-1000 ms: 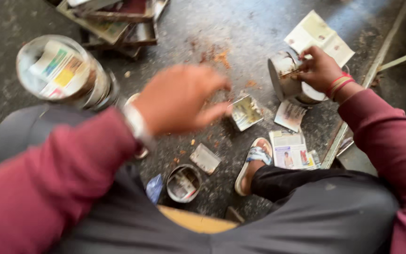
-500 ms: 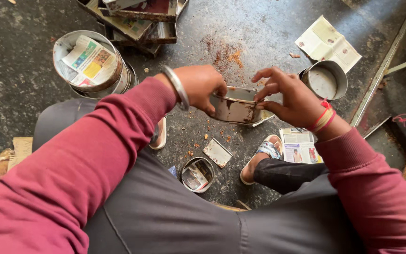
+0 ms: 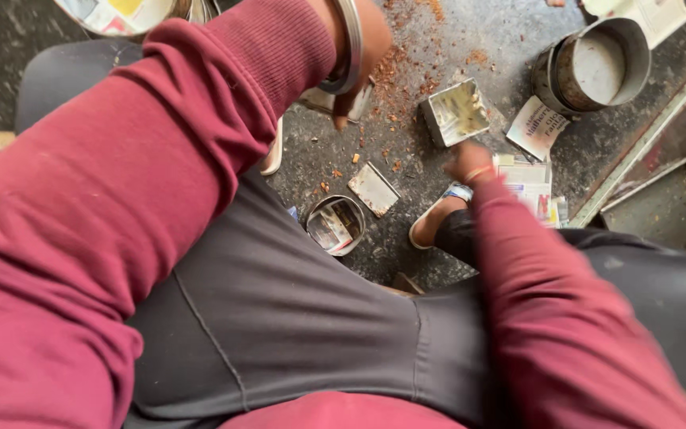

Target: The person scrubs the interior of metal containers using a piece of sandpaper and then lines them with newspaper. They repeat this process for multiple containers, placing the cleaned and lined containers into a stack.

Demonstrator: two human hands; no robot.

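Note:
My left hand (image 3: 359,48), a metal bangle at its wrist, reaches over my knee with its fingers curled on a flat grey metal piece (image 3: 323,102) just above the floor. A small square tin (image 3: 456,111) lies open on the dark floor. My right hand (image 3: 466,161) is blurred just below that tin, beside a stack of printed paper sheets (image 3: 529,181); its fingers are hidden. Both arms wear maroon sleeves.
A small round tin (image 3: 335,225) with paper inside and a flat square lid (image 3: 373,189) lie by my knee. A larger round tin (image 3: 597,67) stands at the upper right, a paper-filled container (image 3: 121,12) at the top left. Orange-brown crumbs (image 3: 398,71) are scattered. A metal rail (image 3: 645,151) runs along the right.
Both hands held the square tin half a second ago; it now lies on the floor. My left hand has moved left to the flat metal piece and my right hand has dropped toward the paper stack.

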